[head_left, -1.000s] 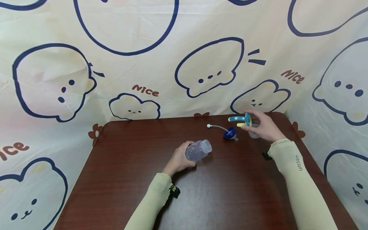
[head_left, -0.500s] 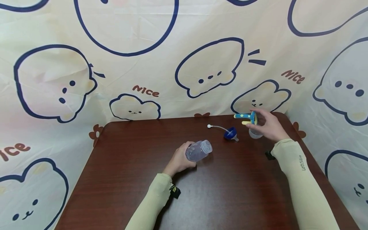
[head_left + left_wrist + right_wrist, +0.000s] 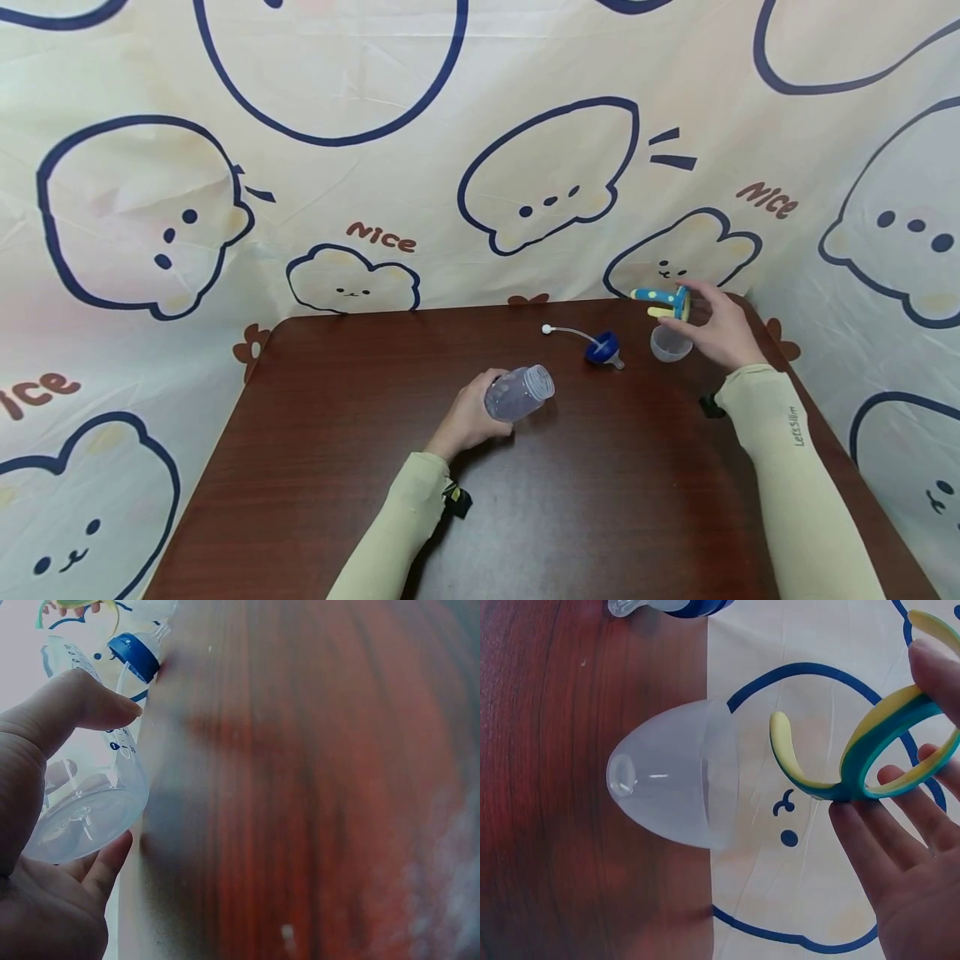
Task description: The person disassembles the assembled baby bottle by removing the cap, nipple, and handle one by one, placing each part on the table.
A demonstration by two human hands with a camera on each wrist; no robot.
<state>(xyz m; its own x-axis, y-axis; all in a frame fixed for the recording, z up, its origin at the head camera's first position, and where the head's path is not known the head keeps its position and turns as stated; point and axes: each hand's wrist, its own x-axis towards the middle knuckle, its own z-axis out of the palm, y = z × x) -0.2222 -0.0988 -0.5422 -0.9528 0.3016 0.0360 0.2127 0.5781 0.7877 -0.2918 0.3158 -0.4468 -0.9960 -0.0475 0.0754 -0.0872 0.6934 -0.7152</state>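
Note:
My left hand (image 3: 471, 417) grips a clear baby bottle (image 3: 514, 395) near the table's middle. The bottle tilts, its uncapped mouth pointing up and to the right; the left wrist view shows thumb and fingers round its body (image 3: 97, 810). At the far right, my right hand (image 3: 722, 335) holds a blue and yellow two-armed bottle handle (image 3: 658, 297) by its ring. Just below that hand lies a translucent dome-shaped bottle cover (image 3: 671, 344), also plain in the right wrist view. Left of the cover rests a blue collar with a teat (image 3: 602, 348), its straw trailing left.
The dark brown wooden table (image 3: 360, 417) reaches to a cream cartoon-print cloth (image 3: 420, 183) hung behind and along the sides. A small white weight (image 3: 547, 329) ends the straw near the back edge. Black wrist bands (image 3: 456, 500) show under both sleeves.
My right hand has moved right with the bottle handle, uncovering more of the dome cover. My left hand and the bottle have hardly moved.

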